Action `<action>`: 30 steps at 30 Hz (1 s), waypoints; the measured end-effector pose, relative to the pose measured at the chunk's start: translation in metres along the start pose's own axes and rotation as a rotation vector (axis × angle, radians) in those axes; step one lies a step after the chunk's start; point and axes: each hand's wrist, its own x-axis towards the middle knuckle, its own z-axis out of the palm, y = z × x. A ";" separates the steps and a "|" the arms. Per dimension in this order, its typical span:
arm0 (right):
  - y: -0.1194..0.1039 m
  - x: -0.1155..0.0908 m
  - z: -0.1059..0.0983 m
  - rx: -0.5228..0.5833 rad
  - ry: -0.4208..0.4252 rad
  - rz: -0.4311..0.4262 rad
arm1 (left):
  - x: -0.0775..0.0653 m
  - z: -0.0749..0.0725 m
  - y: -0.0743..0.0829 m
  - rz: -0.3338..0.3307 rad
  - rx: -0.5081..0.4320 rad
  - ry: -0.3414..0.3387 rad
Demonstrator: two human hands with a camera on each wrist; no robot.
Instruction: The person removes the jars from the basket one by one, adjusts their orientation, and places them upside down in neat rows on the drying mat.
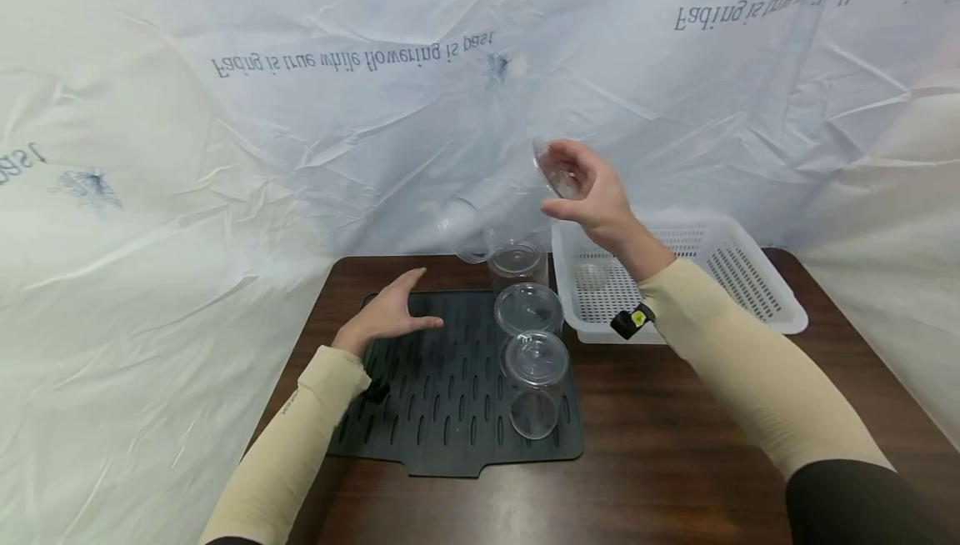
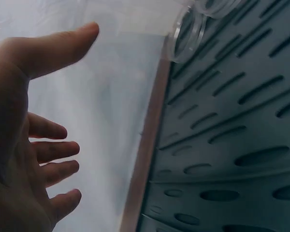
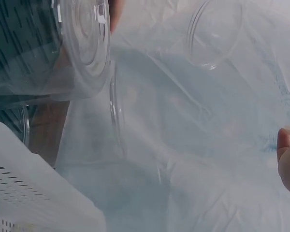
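My right hand is raised at the back, fingers and thumb curled round the base of a clear plastic cup. The cup is tilted, its see-through body and open rim reaching left and down over the back of the table. On the right side of the dark ribbed mat stand clear cups in a row, bases up: a front one, a middle one and a back one. My left hand hovers over the mat's left part, thumb and fingers spread, holding nothing.
A white perforated basket stands behind and right of the mat, with a small clear item inside. The brown wooden table ends at a white printed sheet hanging behind it and at the sides.
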 end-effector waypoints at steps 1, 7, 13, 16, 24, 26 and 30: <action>-0.001 0.002 0.002 -0.046 -0.014 -0.001 | 0.000 0.002 -0.002 -0.009 0.007 -0.009; -0.007 0.010 0.013 -0.251 -0.080 -0.013 | -0.003 0.008 -0.010 -0.048 0.057 -0.041; -0.009 0.018 0.024 -0.385 -0.130 -0.019 | -0.005 0.016 -0.021 -0.052 0.090 -0.060; -0.007 0.019 0.030 -0.455 -0.152 -0.022 | -0.007 0.024 -0.024 -0.058 0.107 -0.080; 0.001 0.025 0.042 -0.584 -0.222 0.007 | -0.010 0.036 -0.029 -0.079 0.164 -0.100; 0.004 0.026 0.045 -0.625 -0.242 0.014 | -0.011 0.039 -0.030 -0.085 0.179 -0.115; 0.012 0.027 0.051 -0.668 -0.295 0.011 | -0.013 0.044 -0.031 -0.078 0.209 -0.132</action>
